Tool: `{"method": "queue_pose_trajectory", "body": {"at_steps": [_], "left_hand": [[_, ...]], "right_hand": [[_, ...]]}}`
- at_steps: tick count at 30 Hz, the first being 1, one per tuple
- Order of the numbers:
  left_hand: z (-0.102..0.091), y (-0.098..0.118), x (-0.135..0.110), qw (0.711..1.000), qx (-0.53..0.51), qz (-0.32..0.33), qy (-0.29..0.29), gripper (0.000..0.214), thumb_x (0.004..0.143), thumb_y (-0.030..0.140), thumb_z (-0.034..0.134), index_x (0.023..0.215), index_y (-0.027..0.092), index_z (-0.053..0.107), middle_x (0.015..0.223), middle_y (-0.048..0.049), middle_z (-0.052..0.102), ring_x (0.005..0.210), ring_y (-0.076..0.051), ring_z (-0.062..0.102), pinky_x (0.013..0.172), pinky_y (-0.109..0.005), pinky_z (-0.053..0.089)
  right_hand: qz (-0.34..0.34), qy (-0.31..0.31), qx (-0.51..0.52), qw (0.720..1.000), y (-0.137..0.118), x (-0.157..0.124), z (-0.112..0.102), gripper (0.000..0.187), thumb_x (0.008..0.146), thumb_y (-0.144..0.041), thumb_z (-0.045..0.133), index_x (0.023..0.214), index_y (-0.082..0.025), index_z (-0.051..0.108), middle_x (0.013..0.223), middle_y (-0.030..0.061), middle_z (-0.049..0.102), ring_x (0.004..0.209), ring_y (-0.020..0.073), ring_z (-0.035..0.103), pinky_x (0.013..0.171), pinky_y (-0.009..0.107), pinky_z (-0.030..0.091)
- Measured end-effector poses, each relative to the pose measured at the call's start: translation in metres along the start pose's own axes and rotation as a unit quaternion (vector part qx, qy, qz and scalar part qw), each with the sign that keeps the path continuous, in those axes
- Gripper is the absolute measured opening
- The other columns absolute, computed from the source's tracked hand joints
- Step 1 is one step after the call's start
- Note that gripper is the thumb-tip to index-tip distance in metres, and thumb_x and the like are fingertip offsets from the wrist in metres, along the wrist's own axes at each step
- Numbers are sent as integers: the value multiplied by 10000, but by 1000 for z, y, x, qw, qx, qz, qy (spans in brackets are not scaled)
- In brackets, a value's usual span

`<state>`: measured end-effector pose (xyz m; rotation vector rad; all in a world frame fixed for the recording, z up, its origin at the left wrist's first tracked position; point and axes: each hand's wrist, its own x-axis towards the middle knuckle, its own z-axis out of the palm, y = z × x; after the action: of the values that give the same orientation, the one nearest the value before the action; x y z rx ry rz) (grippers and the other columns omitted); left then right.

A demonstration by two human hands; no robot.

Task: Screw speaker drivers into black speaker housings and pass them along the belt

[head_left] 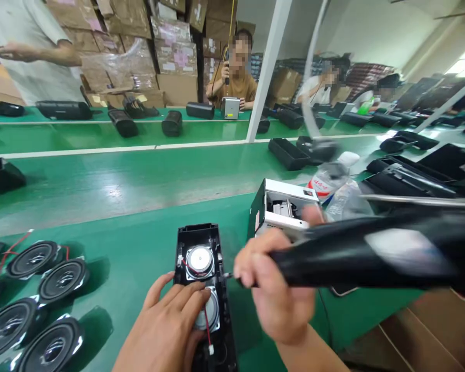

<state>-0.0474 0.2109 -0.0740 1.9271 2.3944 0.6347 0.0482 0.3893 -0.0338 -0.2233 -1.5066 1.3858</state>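
bench check. black moulded plastic speaker housing [196, 235] lies open side up on the green bench mat [139, 248], directly in front of the person, just left of centre in the head view. two round drivers with silver domes sit in it, one above the other: upper driver [200, 261], lower driver [210, 312]. thin red wire [208, 333] runs down from the lower one.

left hand [165, 325]: fingers spread, half open, palm down, pressing on the lower driver and steadying the housing. nothing gripped.

right hand [273, 284]: closed in a full fist round a black electric screwdriver [372, 253], slightly motion blurred. thin steel bit [228, 275] is held level, tip at the housing's right wall, beside the upper driver. can't tell if it's touching a screw.

my read: step in hand is fastening the drivers into the housing, upper one first in line. next move calls for the bit seated square on the screw head, with left-hand pressure kept on.

around it: loose black drivers [34, 258] in rows on the mat to the left, open white metal-sided box [282, 206] just past the right hand, clear plastic water bottle [329, 178] beyond that, more black housings [289, 153] further along the bench. co-worker in a brown shirt [232, 88] sits across the far bench, holding something dark up by the head.
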Motion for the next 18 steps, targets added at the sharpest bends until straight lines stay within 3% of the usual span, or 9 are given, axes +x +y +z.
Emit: {"method": "queue_pose_trajectory", "body": {"at_steps": [3, 5, 7, 9, 11, 15, 16, 18], "left_hand": [[4, 1, 2, 1000, -8, -3, 28, 593, 848, 35, 601, 1366, 323, 603, 1279, -1, 838, 1088, -308, 828, 1170, -637, 400], [5, 4, 9, 999, -25, -11, 38, 543, 867, 36, 589, 1325, 327, 614, 1255, 2, 835, 1073, -308, 822, 1171, -654, 379], [4, 6, 17, 998, -53, -22, 36, 461, 879, 42, 566, 1237, 323, 634, 1188, 12, 832, 1032, -306, 813, 1168, -677, 367], [3, 8, 23, 996, -78, -34, 13, 380, 858, 39, 557, 1122, 301, 633, 1126, 11, 820, 1004, -303, 795, 1183, -694, 349], [2, 7, 26, 995, -92, -44, -6, 318, 815, 36, 572, 1020, 279, 600, 1102, 3, 809, 1002, -296, 778, 1216, -691, 320], [-2, 2, 26, 990, -123, -56, -39, 258, 795, 41, 598, 922, 260, 549, 1037, 7, 784, 962, -264, 755, 1248, -642, 305], [-3, 1, 25, 989, -130, -56, -52, 253, 796, 41, 601, 916, 257, 549, 1018, 9, 777, 958, -260, 750, 1247, -632, 310], [-5, -1, 26, 987, -134, -56, -69, 261, 778, 35, 614, 909, 252, 550, 985, 13, 763, 953, -256, 740, 1244, -619, 317]], "right_hand": [[-66, 84, -42, 993, -21, 15, -33, 256, 1046, -302, 610, 805, -239, 552, 668, -46, 430, 516, 131, 458, 530, 331, 461], [-93, 102, -80, 987, -28, 22, -51, 282, 1016, -266, 655, 757, -232, 549, 654, -44, 432, 529, 132, 469, 559, 342, 458], [-105, 111, -96, 984, -27, 25, -61, 74, 1018, -208, 701, 969, -241, 655, 695, -53, 514, 558, 143, 512, 594, 351, 484], [-106, 112, -100, 983, -24, 24, -63, 361, 1028, -160, 736, 1327, -302, 593, 761, -74, 598, 582, 158, 548, 630, 359, 518], [-80, 101, -96, 987, -22, 21, -59, 595, 1030, -153, 754, 1504, -341, 447, 775, -88, 624, 575, 165, 556, 626, 357, 531], [49, 50, -49, 996, -31, 8, -54, 620, 1008, -160, 773, 1529, -350, 496, 698, -93, 571, 503, 143, 521, 489, 291, 488], [72, 49, -30, 996, -35, 2, -57, 591, 1013, -161, 762, 1510, -372, 522, 686, -93, 554, 488, 136, 506, 470, 280, 478], [86, 41, 6, 995, -40, -11, -72, 353, 1038, -188, 730, 1324, -371, 633, 645, -86, 501, 449, 125, 465, 457, 284, 478]]}}
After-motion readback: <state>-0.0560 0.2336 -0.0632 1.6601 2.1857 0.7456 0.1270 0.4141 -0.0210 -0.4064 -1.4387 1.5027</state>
